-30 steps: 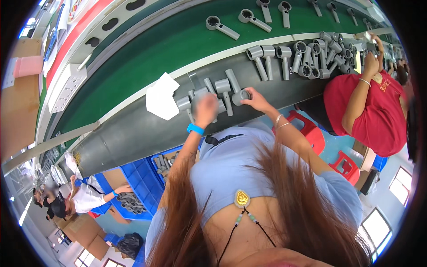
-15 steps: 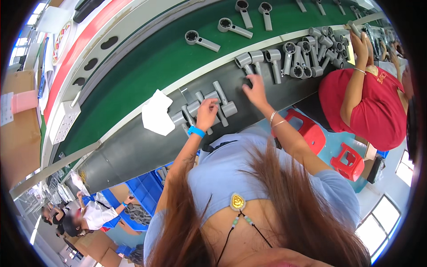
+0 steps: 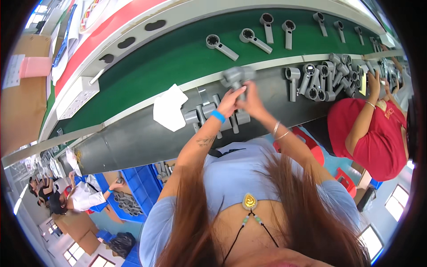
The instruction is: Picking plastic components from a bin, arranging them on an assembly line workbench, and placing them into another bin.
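Note:
Two grey handheld fans (image 3: 235, 74), smeared by motion, are held up over the bench's far edge, heads up and handles down. My right hand (image 3: 253, 101) is closed round the handles. Beside it, touching, my left hand (image 3: 229, 102) has its fingers closed at the same handles; which fan each hand bears cannot be told. Below my hands a group of grey fans (image 3: 207, 110) lies on the dark bench, partly hidden by my left forearm. A single fan (image 3: 292, 74) stands to the right of my hands, its handle toward me.
A white sheet (image 3: 171, 109) lies left of the fans. Beyond the bench runs a green conveyor belt (image 3: 187, 66) with several fans spaced along it. More fans (image 3: 340, 73) are heaped to the right, near a co-worker in a red shirt (image 3: 369, 133). Blue bins (image 3: 144, 184) stand below left.
My right hand has taken two fans from the row on the right and brought them left. My left hand has left the fan group and risen to meet it. The view has shifted.

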The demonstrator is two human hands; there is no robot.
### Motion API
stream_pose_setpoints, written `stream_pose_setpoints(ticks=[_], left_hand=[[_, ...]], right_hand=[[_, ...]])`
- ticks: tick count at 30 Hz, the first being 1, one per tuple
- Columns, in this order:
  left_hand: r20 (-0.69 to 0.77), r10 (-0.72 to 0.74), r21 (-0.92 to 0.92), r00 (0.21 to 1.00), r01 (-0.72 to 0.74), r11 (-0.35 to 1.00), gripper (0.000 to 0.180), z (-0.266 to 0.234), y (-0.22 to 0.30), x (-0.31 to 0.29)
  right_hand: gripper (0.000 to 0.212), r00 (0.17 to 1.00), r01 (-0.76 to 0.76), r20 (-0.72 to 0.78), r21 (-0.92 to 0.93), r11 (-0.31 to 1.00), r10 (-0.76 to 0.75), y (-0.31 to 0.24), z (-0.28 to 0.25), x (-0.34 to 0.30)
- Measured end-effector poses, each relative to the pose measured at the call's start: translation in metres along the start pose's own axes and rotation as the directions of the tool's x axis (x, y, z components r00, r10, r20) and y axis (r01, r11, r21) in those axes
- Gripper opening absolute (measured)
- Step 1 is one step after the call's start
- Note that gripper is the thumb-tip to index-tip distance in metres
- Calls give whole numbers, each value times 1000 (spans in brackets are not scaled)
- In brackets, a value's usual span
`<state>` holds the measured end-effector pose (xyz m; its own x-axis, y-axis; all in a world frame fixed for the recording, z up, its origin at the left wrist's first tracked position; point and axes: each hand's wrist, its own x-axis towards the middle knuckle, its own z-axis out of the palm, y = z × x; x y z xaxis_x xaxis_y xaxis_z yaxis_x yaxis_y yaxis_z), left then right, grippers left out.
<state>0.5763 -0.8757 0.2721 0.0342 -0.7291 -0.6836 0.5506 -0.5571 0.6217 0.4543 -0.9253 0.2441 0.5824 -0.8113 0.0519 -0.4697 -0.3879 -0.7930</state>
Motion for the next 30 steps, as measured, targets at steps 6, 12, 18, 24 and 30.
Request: stream_pose_setpoints(ticks=[6,12,18,24,30], left_hand=[[-184,325,-481,928,-373,793,50,-104,-14,-71],[-595,275,-304,756,-528,793,52,-202,-73,-152],[-745,95,-337,660,-495,801,49,-240,-118,-170],[-771,87,-273,631,-450,850,43,-251,-134,-151],[-779,135,-125,612,-363,923,39,-239,-124,-136]], right_hand=[[78,897,19,438,93,995,-58,-87,13,22],[53,962,-154,-273,-581,799,-14,64,-17,172],[42,967,-248,4,-218,944,255,86,-15,213],[42,970,215,143,-131,968,-196,13,74,176],[42,987,28,159,-326,945,26,10,96,170]])
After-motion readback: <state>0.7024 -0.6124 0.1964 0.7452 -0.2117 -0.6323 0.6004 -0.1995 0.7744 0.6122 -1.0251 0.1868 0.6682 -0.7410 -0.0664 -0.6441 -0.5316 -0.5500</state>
